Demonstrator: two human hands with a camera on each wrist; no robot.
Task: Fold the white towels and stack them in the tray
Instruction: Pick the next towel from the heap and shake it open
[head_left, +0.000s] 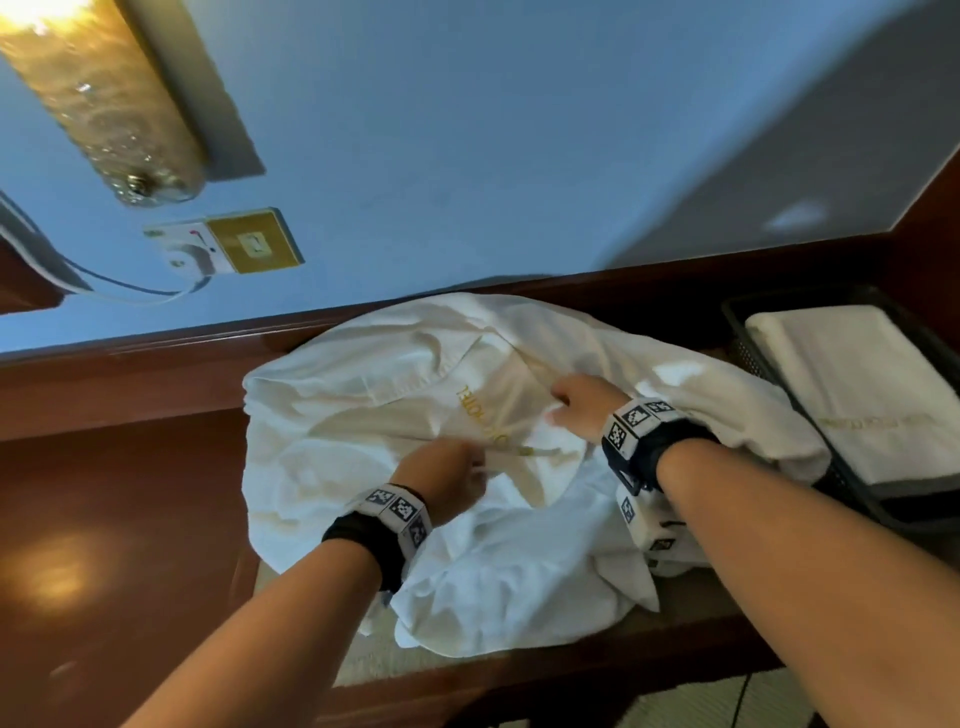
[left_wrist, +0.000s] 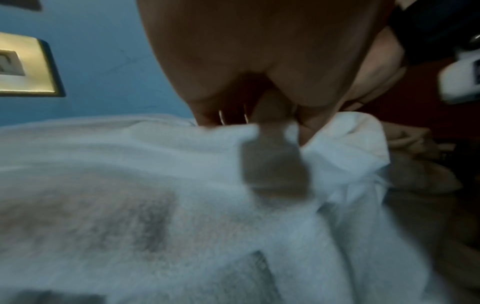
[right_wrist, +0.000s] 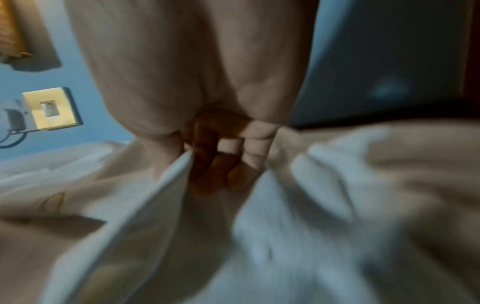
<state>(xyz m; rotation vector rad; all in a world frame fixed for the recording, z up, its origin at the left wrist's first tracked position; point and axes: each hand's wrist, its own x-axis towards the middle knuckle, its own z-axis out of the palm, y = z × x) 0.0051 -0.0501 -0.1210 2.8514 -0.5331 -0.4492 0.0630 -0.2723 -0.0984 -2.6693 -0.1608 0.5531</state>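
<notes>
A large white towel (head_left: 415, 415) lies rumpled and unfolded at the middle of the dark wooden counter (head_left: 130, 467), its bulk spreading roughly from 9 o'clock to 3 o'clock, with loose cloth hanging over the near edge toward 6 o'clock; it is too crumpled to give a clear long axis. Gold embroidered lettering runs across its middle, turned away from the viewer so that it reads upside down; the letters "HOTEL" can be made out, the rest is lost in the folds. The left hand (head_left: 447, 475) pinches a ridge of the towel just at 7 o'clock of the lettering, fingers curled on the cloth, which the left wrist view confirms though blurred. The right hand (head_left: 584, 405) grips a fold just at 3 o'clock of the lettering, fingers curled into the fabric, as the right wrist view shows. At 3 o'clock of the scene a black mesh tray (head_left: 748, 358) stands on the counter, its near-left corner overlapped by the loose towel. In it lies one folded white towel (head_left: 857, 384), long axis running from 11 to 5 o'clock, with a gold line of writing too small to read.
</notes>
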